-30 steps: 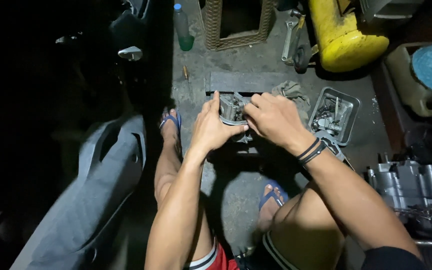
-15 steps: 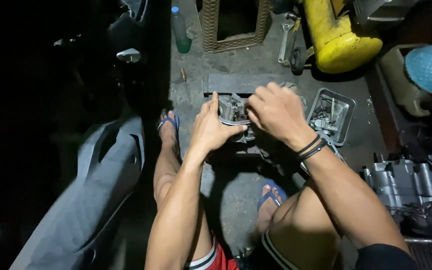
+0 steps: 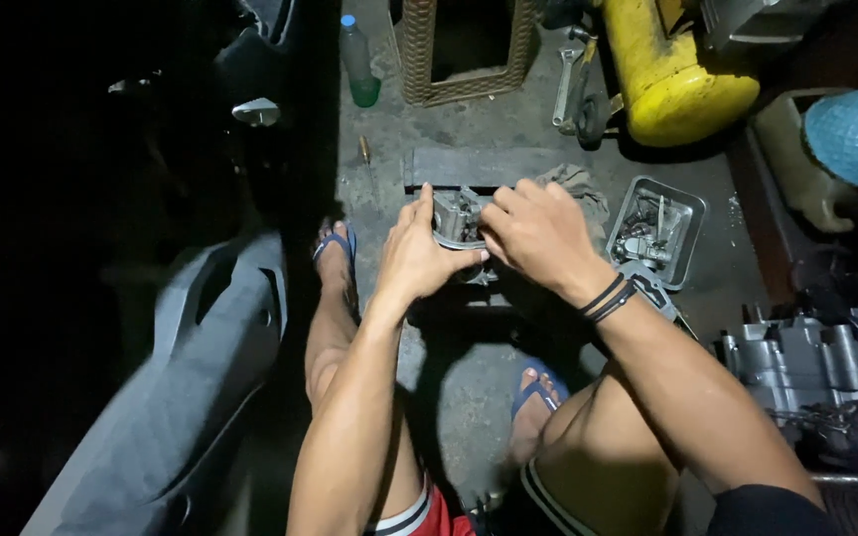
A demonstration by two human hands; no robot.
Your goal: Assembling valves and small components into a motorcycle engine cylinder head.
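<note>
Two bare hands meet over a small grey metal engine part (image 3: pixel 457 220) on the concrete floor (image 3: pixel 469 382), between our sandalled feet. Our left hand (image 3: pixel 417 260) cups its near side, fingers curled shut around it, thumb along the bottom rim. Our right hand (image 3: pixel 540 233) covers its right side, fingers bent onto it; how tightly they grip we cannot tell. Just right of the hands sits a rectangular metal tray of small parts (image 3: pixel 655 230). A yellow cylindrical tank (image 3: pixel 669 71) lies well beyond.
</note>
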